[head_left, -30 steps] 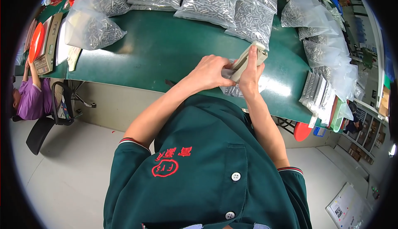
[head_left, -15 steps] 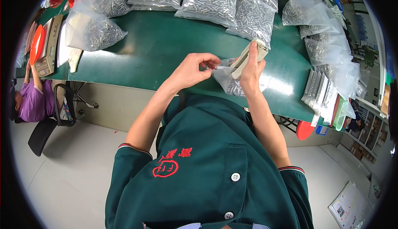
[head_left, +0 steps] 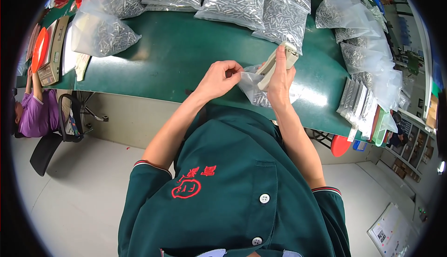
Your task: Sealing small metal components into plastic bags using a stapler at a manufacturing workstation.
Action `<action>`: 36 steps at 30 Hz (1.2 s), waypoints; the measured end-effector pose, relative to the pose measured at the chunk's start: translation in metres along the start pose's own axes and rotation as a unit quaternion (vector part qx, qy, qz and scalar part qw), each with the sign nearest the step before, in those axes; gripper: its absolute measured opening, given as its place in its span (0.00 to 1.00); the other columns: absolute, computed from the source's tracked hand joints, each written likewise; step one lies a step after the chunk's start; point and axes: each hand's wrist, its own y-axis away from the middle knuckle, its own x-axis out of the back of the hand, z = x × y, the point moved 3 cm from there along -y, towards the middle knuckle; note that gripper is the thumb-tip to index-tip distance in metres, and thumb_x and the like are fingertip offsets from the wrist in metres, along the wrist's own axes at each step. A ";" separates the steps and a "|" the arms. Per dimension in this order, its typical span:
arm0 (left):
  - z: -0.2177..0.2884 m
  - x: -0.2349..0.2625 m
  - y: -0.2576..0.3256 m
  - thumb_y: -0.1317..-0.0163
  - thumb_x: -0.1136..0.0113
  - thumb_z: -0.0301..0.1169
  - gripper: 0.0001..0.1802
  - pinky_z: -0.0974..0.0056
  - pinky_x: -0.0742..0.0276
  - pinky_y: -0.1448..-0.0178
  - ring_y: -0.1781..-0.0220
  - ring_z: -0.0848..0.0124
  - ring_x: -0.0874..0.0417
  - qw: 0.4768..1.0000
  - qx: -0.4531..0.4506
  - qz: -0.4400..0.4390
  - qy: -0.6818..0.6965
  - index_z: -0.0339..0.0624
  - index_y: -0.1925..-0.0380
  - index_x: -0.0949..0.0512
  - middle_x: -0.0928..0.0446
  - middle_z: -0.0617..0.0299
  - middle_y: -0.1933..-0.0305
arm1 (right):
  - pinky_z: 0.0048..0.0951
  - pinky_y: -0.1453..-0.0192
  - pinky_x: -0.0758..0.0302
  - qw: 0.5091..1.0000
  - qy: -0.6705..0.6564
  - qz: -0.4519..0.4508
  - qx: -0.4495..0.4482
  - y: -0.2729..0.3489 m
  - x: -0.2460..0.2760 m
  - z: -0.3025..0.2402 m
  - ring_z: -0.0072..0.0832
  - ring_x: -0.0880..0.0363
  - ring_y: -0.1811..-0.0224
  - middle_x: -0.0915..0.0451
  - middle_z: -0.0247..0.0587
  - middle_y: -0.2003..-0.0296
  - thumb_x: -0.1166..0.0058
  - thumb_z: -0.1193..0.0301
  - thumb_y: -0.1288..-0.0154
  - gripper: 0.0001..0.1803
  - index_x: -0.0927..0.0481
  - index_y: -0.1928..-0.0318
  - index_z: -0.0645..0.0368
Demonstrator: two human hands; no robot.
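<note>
We see the bag [head_left: 253,88] in front of the body, near the close edge of the green table [head_left: 167,52], with small metal pieces [head_left: 261,100] in its lower part and its clear plastic standing loose above them. Our left hand [head_left: 217,80] is at the bag's left upper edge, thumb and forefinger drawn together and seeming to pinch the film, the other fingers curled in. Our right hand [head_left: 281,84] is closed around a beige tool [head_left: 291,58], thumb laid along its upper side; the tool is tilted, its lower end over the bag's right part. Whether any film lies inside the tool we cannot tell, since the hand and the folds hide that spot. We judge the step in hand to be handling the bag's mouth, with one hand managing the film and the other keeping the tool close by. The next move, as we read it, calls for a steady pinch and film drawn flat rather than bunched, with the metal pieces kept low, clear of the tool. Other filled bags [head_left: 235,2] lie along the table's far side, well apart from our left hand.
</note>
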 end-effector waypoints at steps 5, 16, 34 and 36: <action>0.010 0.004 0.003 0.47 0.41 0.29 0.09 0.68 0.30 0.66 0.74 0.76 0.28 0.996 -0.025 0.026 -0.081 0.32 0.71 0.22 0.24 0.61 0.76 | 0.26 0.75 0.29 0.999 0.019 -0.026 -0.032 0.006 -0.015 -0.004 0.23 0.27 0.79 0.27 0.36 0.79 0.48 0.47 0.38 0.25 0.28 0.67 0.61; 0.022 0.007 0.010 0.52 0.38 0.29 0.10 0.66 0.27 0.66 0.74 0.72 0.24 0.988 -0.001 0.069 -0.135 0.31 0.75 0.21 0.23 0.57 0.76 | 0.25 0.74 0.29 0.997 0.006 -0.064 -0.040 0.015 -0.028 -0.004 0.23 0.27 0.78 0.28 0.36 0.79 0.49 0.47 0.38 0.25 0.29 0.67 0.60; 0.021 0.001 0.016 0.53 0.40 0.25 0.06 0.63 0.26 0.66 0.72 0.64 0.22 0.961 -0.127 0.136 -0.206 0.32 0.77 0.23 0.23 0.55 0.75 | 0.25 0.74 0.29 0.998 -0.007 -0.060 -0.027 0.013 -0.031 0.004 0.22 0.27 0.78 0.28 0.36 0.77 0.49 0.49 0.37 0.24 0.31 0.65 0.60; 0.019 0.000 0.017 0.53 0.39 0.25 0.06 0.62 0.26 0.67 0.73 0.63 0.23 0.955 -0.138 0.144 -0.220 0.32 0.78 0.23 0.24 0.56 0.76 | 0.25 0.75 0.29 0.997 0.000 -0.068 -0.027 0.014 -0.033 0.001 0.22 0.27 0.78 0.28 0.36 0.78 0.49 0.49 0.37 0.24 0.31 0.66 0.60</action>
